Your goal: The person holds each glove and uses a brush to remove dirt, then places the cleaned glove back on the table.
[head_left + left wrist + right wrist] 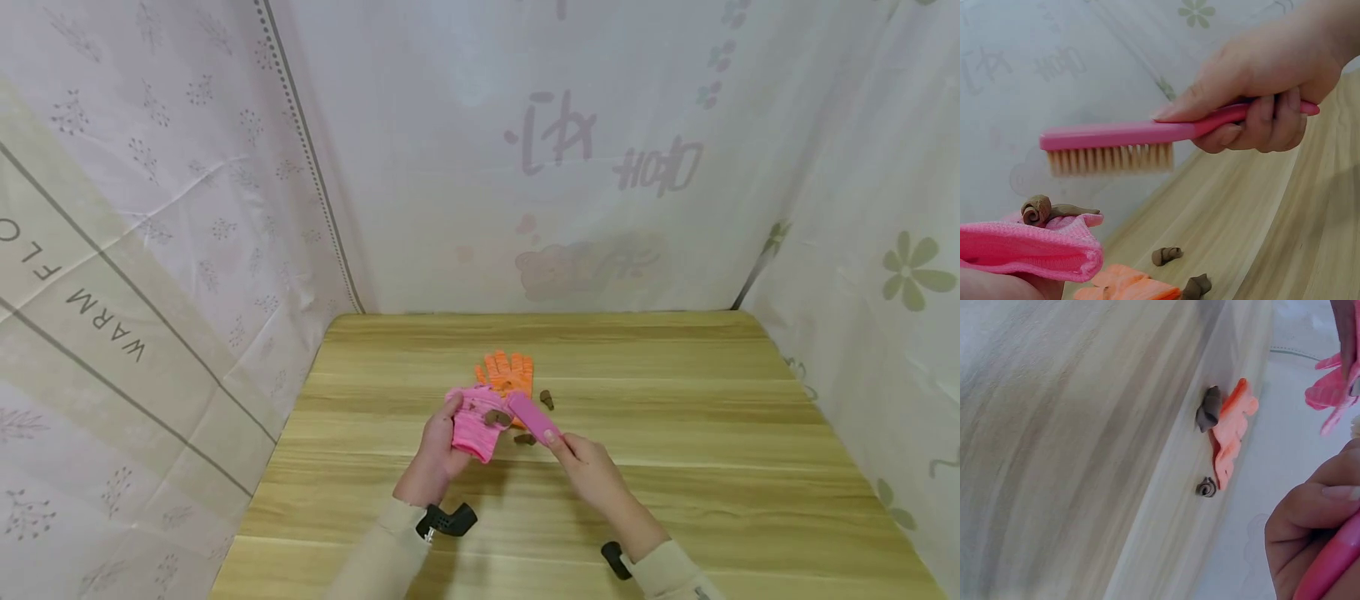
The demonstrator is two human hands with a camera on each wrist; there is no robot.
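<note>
My left hand (437, 444) holds a pink knit glove (474, 440) over the table, thumb on its upper side and the fingers hidden beneath. Its cuff opening faces the left wrist camera. On top of the glove lies a curled brown clay-like lump (1036, 210) with a tapering end. My right hand (597, 481) grips the handle of a pink brush (1116, 134), thumb laid along its back. The pale bristles (1113, 159) point down, a gap above the glove in the left wrist view. An orange glove (517, 367) lies flat on the table, partly covered by the pink glove.
Two more brown lumps lie on the wooden table (675, 400): one lump (547, 400) right of the orange glove, another lump (525, 439) nearer me. Printed cloth hangs (465, 167) behind the table and on both sides. Each wrist wears a black camera mount (447, 520).
</note>
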